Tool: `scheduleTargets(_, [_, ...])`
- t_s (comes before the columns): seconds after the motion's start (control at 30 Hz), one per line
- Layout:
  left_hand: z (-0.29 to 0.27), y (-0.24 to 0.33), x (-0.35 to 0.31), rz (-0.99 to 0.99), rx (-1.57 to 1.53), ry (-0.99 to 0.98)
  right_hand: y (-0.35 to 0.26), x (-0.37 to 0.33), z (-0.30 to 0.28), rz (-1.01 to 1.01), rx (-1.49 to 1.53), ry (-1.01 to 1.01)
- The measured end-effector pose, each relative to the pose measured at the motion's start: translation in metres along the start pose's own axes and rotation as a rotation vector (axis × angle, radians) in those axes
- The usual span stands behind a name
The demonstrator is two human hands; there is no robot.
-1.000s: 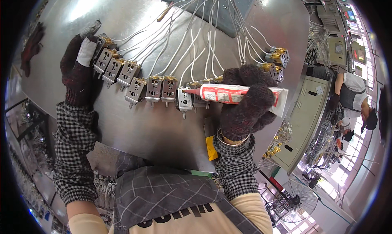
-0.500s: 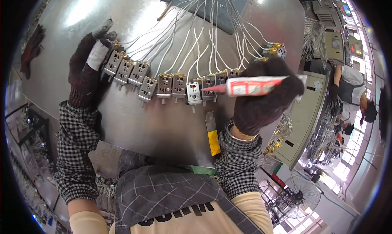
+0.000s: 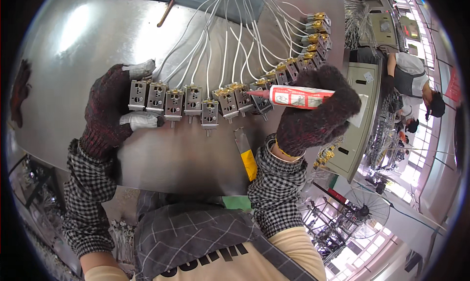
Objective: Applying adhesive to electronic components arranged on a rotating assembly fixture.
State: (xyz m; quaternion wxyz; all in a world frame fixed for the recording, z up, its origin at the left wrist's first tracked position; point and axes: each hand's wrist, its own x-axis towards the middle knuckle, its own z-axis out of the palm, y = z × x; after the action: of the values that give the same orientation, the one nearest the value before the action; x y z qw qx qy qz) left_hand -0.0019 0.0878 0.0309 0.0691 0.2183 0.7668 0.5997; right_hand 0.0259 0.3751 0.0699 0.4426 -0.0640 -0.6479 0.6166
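Right hand (image 3: 318, 115) with tube (image 3: 299, 97) near table edge (image 3: 337, 46)

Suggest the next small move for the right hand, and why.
Perhaps the right hand should ease the red nozzle of its tube gently onto the metal box at the tip: it points there, though contact is unclear, while the left hand brackets the leftmost boxes.
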Motion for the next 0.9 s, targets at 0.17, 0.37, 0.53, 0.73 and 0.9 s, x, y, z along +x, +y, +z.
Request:
scheduleTargets(0.17, [0.005, -0.005, -0.001, 0.002, -0.072, 0.028, -0.004, -0.006, 0.008, 0.1, -0.007, 0.116])
scheduleTargets(0.37, [0.003, -0.004, 0.0, 0.021, 0.004, 0.021, -0.011, -0.006, 0.003, 0.131, -0.034, -0.042])
scheduleTargets(0.53, [0.002, -0.005, 0.0, 0.037, 0.011, 0.024, -0.002, -0.008, -0.002, 0.076, -0.12, -0.03])
scheduleTargets(0.73, [0.001, -0.004, 0.0, 0.029, 0.021, 0.022, -0.013, -0.016, 0.006, -0.09, -0.425, -0.082])
scheduleTargets(0.9, [0.003, -0.006, -0.003, -0.021, -0.088, 0.034, -0.011, -0.021, 0.009, 0.146, -0.081, -0.087])
